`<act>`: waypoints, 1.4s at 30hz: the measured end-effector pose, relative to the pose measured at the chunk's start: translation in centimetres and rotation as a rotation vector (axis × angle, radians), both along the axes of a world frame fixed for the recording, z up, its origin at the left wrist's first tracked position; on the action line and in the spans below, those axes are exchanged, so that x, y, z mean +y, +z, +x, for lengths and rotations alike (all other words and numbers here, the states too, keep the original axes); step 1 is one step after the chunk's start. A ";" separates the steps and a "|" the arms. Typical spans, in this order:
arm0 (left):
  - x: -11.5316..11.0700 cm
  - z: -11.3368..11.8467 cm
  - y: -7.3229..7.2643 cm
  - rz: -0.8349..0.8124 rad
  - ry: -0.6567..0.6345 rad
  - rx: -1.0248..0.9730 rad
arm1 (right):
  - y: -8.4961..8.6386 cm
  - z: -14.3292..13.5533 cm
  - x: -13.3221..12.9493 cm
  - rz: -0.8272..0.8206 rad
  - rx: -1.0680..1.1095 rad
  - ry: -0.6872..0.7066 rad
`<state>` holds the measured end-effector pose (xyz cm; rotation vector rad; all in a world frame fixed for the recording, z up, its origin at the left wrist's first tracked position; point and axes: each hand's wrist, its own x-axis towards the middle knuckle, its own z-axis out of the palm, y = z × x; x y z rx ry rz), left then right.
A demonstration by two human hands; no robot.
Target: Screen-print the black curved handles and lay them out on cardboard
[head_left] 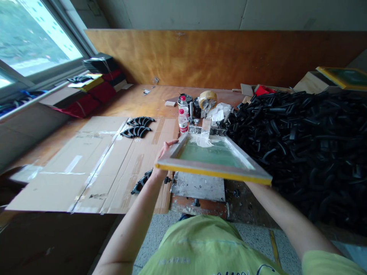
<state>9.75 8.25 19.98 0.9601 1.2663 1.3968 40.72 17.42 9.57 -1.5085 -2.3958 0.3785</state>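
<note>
A screen-printing frame (212,172) with green mesh and a yellow front edge is tilted, its near side raised above a flat metal plate (197,188). Its far side meets a clamp (205,128) at the back. My left hand (163,156) grips the frame's left side, fingers closed around the edge. My right forearm (266,202) reaches under the frame's near right corner, which hides that hand and its fingers. Curved black plastic parts (137,130) lie in two groups on flattened cardboard (94,160), and another such group (142,182) is beside my left forearm.
A large heap of black plastic parts (301,149) covers the right side. Two red-capped bottles (182,122), dark cans and a tape roll (208,100) stand behind the frame. Another yellow-edged frame (344,78) rests at far right. Stacked boxes (97,89) sit by the window.
</note>
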 end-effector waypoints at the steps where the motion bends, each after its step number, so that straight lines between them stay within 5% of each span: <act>1: -1.1 -0.4 -1.2 -0.072 -0.024 0.016 | 0.5 1.3 0.4 0.012 0.001 -0.090; 4: -3.8 -1.1 -5.6 -0.264 -0.111 0.061 | 2.4 2.5 2.2 0.120 0.082 -0.252; 8: -4.8 -0.7 -11.3 -0.305 -0.076 0.150 | 4.9 -3.3 5.0 0.328 0.159 -0.087; 11: -4.5 -0.6 -13.5 -0.318 -0.054 0.199 | 5.5 -8.4 6.0 0.186 -0.036 0.010; 14: -4.3 -0.8 -14.1 -0.348 -0.075 0.217 | 4.9 -9.6 4.6 0.058 -0.155 0.075; 20: -4.7 -0.7 -13.6 -0.343 -0.081 0.177 | 4.0 -5.8 1.1 0.075 -0.083 0.529; 26: -4.7 -0.8 -13.5 -0.333 -0.055 0.188 | 3.2 -5.9 1.2 0.184 0.007 0.381; 31: -4.8 -0.6 -12.6 -0.356 -0.042 0.149 | 2.3 -4.7 -0.8 0.219 0.063 0.497; 36: -4.7 -0.8 -9.8 -0.378 -0.108 0.112 | 4.9 -6.4 3.4 0.138 0.077 0.231; 39: -4.3 -1.2 -6.6 -0.344 -0.137 0.080 | 7.0 -6.6 7.0 0.162 0.055 0.057; 42: -3.1 -1.1 -2.8 -0.265 -0.115 0.032 | 7.9 -3.5 9.0 0.243 0.124 -0.137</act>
